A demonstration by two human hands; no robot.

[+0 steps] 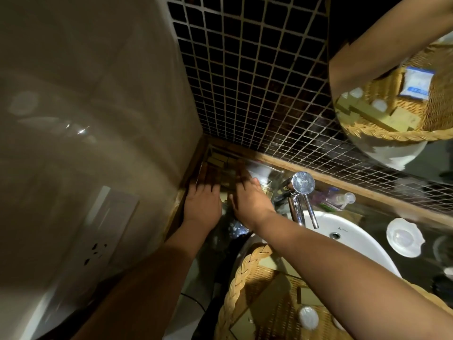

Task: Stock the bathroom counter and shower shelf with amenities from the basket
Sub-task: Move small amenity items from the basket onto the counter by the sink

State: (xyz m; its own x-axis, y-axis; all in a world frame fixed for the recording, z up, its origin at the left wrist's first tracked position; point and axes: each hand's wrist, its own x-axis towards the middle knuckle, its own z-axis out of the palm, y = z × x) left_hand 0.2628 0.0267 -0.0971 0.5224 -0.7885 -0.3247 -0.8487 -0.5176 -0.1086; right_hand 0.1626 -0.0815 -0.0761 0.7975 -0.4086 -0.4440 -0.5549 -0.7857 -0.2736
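Observation:
A woven wicker basket (241, 276) sits at the bottom right on the sink's edge, with tan boxes and a white-capped bottle (308, 320) inside. Both hands reach into the dim counter corner to the left of the tap. My left hand (202, 204) lies flat, fingers spread toward the corner. My right hand (247, 202) lies beside it, fingers stretched out over small tan boxes (217, 159) lined up in a tray against the wall. Whether either hand grips a box is hidden by shadow and blur.
A chrome tap (300, 192) stands right of my hands over the white basin (343, 236). A white shell dish (404, 239) and small bottles (343, 198) lie behind. A round mirror (392, 148) hangs on the black mosaic wall. A wall socket (98, 249) is left.

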